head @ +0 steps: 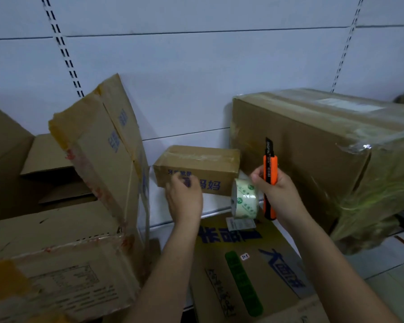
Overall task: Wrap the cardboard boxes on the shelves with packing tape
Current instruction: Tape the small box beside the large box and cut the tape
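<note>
A small cardboard box (pixel 203 164) with blue print and tape across its top sits on the shelf against the back wall. My left hand (pixel 183 197) is at its front face, fingers curled against the cardboard. Right of it, a roll of clear packing tape (pixel 244 198) with green logos stands on edge. My right hand (pixel 278 192) grips an orange and black utility knife (pixel 269 180) upright, blade tip up, just right of the roll. A large box (pixel 324 148) wrapped in clear tape stands at the right.
An open, worn cardboard box (pixel 56 252) with a raised flap (pixel 103 141) fills the left side. A flattened printed carton (pixel 243 264) lies below the shelf edge between my arms. The white back panel (pixel 196 78) with slotted uprights is behind everything.
</note>
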Motion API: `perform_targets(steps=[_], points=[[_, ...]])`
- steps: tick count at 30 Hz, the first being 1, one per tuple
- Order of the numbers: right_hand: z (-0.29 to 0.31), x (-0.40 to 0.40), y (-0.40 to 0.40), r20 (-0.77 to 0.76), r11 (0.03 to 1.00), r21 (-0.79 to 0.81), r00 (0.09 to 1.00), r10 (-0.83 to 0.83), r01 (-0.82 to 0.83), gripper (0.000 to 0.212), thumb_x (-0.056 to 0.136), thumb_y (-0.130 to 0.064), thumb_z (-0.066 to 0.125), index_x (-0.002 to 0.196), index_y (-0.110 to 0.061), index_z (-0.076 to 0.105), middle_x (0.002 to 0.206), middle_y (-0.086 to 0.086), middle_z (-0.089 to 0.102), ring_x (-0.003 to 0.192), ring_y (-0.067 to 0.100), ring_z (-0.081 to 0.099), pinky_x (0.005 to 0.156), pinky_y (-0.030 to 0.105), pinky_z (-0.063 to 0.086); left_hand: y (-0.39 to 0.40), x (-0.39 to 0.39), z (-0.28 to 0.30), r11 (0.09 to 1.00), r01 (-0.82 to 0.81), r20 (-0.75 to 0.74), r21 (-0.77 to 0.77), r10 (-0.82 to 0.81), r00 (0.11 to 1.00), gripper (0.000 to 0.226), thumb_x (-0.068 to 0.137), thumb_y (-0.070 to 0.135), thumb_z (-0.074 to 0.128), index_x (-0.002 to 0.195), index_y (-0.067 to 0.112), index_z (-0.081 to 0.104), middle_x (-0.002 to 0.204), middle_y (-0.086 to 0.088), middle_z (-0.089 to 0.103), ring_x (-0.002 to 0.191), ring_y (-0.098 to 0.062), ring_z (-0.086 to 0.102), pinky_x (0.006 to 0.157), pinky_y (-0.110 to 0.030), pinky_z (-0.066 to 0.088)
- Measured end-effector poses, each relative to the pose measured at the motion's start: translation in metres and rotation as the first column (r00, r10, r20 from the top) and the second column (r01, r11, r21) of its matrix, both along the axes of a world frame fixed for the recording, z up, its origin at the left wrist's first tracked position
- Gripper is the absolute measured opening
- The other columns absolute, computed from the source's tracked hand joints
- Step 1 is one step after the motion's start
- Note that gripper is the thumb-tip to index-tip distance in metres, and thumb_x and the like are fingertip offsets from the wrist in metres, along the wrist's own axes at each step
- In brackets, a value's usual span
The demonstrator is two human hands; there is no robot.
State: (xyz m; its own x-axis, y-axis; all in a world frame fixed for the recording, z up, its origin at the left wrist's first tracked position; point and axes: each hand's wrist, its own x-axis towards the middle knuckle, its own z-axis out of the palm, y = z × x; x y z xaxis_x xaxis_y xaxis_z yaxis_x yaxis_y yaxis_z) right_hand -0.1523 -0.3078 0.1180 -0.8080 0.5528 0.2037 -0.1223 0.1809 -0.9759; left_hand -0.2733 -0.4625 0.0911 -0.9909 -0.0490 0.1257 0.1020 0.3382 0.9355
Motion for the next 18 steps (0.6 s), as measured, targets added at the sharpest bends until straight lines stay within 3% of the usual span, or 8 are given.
perform_targets(steps=[2, 4, 8, 11, 13, 18], points=[[-0.001, -0.007, 0.007, 0.005, 0.998, -0.058, 0.999, 0.035, -0.034, 0.010, 0.094, -0.020, 0.065, 0.084, -0.021, 0.062, 0.081, -0.009, 0.064, 0.086, 0.019, 0.064, 0.083, 0.041, 0.050, 0.005, -0.025, 0.007, 0.993, -0.120, -0.038, 0.009, 0.120, 0.992, 0.045, 0.095, 0.033, 0.055, 0.133, 0.009, 0.051, 0.131, -0.012, 0.054, 0.120, -0.033, 0.052, 0.099, -0.048, 0.047], [-0.005, -0.017, 0.012, -0.004, 0.989, -0.125, 0.997, 0.075, -0.075, 0.014, 0.093, -0.020, 0.066, 0.081, -0.025, 0.061, 0.094, 0.000, 0.068, 0.106, 0.031, 0.064, 0.098, 0.052, 0.048, 0.011, -0.048, 0.010, 0.980, -0.189, 0.042, 0.060, 0.187, 0.981, 0.065, 0.093, 0.034, 0.059, 0.146, 0.005, 0.037, 0.147, -0.017, 0.039, 0.133, -0.039, 0.041, 0.109, -0.051, 0.040], [-0.013, -0.041, 0.022, -0.099, 0.911, -0.347, 0.975, 0.199, -0.222, 0.009, 0.090, -0.015, 0.064, 0.084, -0.017, 0.057, 0.113, 0.006, 0.073, 0.118, 0.018, 0.063, 0.103, 0.051, 0.046, 0.014, -0.083, 0.005, 0.958, -0.238, 0.182, 0.160, 0.208, 0.961, 0.093, 0.091, 0.046, 0.064, 0.158, 0.011, 0.009, 0.162, -0.015, 0.015, 0.145, -0.037, 0.026, 0.113, -0.049, 0.033], [-0.020, -0.053, 0.024, -0.165, 0.842, -0.464, 0.960, 0.224, -0.276, 0.007, 0.091, -0.010, 0.060, 0.087, -0.013, 0.054, 0.115, 0.011, 0.072, 0.117, 0.018, 0.064, 0.102, 0.046, 0.047, 0.015, -0.102, -0.008, 0.915, -0.264, 0.267, 0.306, 0.183, 0.946, 0.092, 0.084, 0.050, 0.069, 0.155, 0.017, 0.022, 0.154, -0.012, 0.037, 0.135, -0.034, 0.044, 0.111, -0.047, 0.040], [-0.024, -0.054, 0.026, -0.178, 0.832, -0.477, 0.958, 0.223, -0.282, 0.007, 0.093, -0.009, 0.058, 0.088, -0.012, 0.053, 0.116, 0.010, 0.072, 0.116, 0.017, 0.065, 0.100, 0.044, 0.048, 0.015, -0.102, -0.015, 0.914, -0.287, 0.299, 0.286, 0.199, 0.933, 0.089, 0.080, 0.056, 0.068, 0.152, 0.018, 0.031, 0.147, -0.009, 0.047, 0.131, -0.032, 0.048, 0.109, -0.048, 0.041], [-0.025, -0.036, 0.022, -0.176, 0.885, -0.347, 0.949, 0.263, -0.310, 0.013, 0.085, -0.018, 0.063, 0.091, -0.010, 0.054, 0.106, 0.015, 0.073, 0.112, 0.026, 0.067, 0.096, 0.044, 0.051, 0.021, -0.054, -0.001, 0.895, -0.330, 0.104, 0.299, 0.313, 0.944, 0.071, 0.092, 0.055, 0.059, 0.149, 0.024, 0.031, 0.151, -0.012, 0.030, 0.125, -0.032, 0.044, 0.101, -0.042, 0.044]])
